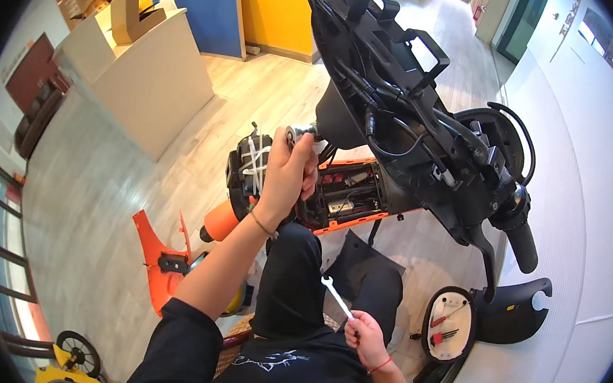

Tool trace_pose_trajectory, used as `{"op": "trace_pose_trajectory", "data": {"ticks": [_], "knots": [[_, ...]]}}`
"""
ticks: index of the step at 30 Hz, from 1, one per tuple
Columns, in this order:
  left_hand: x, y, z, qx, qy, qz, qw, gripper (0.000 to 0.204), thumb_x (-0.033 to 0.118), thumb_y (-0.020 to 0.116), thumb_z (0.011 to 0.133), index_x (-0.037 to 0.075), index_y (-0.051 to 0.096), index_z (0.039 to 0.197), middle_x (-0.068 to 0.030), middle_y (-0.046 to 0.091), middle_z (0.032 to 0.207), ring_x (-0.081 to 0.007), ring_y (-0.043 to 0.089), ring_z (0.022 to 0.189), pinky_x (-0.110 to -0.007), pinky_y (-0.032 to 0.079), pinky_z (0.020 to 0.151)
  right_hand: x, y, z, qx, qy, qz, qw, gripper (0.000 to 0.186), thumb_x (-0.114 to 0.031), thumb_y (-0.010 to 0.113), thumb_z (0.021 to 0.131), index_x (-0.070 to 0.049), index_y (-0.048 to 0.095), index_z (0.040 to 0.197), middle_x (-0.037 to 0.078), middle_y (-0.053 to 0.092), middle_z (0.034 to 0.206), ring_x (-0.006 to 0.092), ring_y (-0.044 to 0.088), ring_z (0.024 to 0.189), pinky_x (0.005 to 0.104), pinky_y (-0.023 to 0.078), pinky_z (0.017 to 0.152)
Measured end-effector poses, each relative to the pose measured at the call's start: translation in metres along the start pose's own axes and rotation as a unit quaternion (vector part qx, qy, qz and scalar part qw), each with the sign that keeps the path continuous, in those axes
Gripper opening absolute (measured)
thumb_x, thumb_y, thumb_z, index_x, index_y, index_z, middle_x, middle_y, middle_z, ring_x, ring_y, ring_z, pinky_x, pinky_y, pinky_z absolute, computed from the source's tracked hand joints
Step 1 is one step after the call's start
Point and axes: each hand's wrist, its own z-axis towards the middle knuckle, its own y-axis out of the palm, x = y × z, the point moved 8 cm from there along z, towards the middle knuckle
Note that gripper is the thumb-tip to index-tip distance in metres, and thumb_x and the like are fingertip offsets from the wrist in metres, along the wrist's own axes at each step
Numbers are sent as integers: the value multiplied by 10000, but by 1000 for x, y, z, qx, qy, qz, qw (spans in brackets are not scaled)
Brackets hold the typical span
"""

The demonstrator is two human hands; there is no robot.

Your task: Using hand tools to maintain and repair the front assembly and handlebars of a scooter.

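A partly dismantled scooter stands in front of me, its black front end (394, 104) leaning over its orange-edged floor section (340, 187), where wiring shows. My left hand (290, 172) is raised against the black housing, fingers curled round what looks like a ratchet wrench (295, 134). Only the chrome head shows; the rest is hidden in the fist. Over my lap, my right hand (366, 332) is closed on one end of a silver wrench (337, 296), whose open jaw points up and left, touching nothing.
An orange panel (148, 250) lies on the floor at left. Right of my knees, a seat-shaped tray (449, 306) holds screwdrivers and small red and black tools, beside a black curved cover (511, 309). The handlebar grip (522, 247) juts toward the white wall.
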Motion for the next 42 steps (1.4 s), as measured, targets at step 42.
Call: {"op": "trace_pose_trajectory", "data": {"ticks": [42], "knots": [[-19, 32, -15, 64, -40, -228, 971, 172, 199, 475, 937, 85, 346, 934, -9, 416, 687, -79, 432, 513, -239, 395, 413, 14, -25, -21, 58, -45, 22, 997, 103, -93, 487, 893, -40, 489, 981, -1, 408, 635, 66, 353, 496, 202, 266, 422]]}}
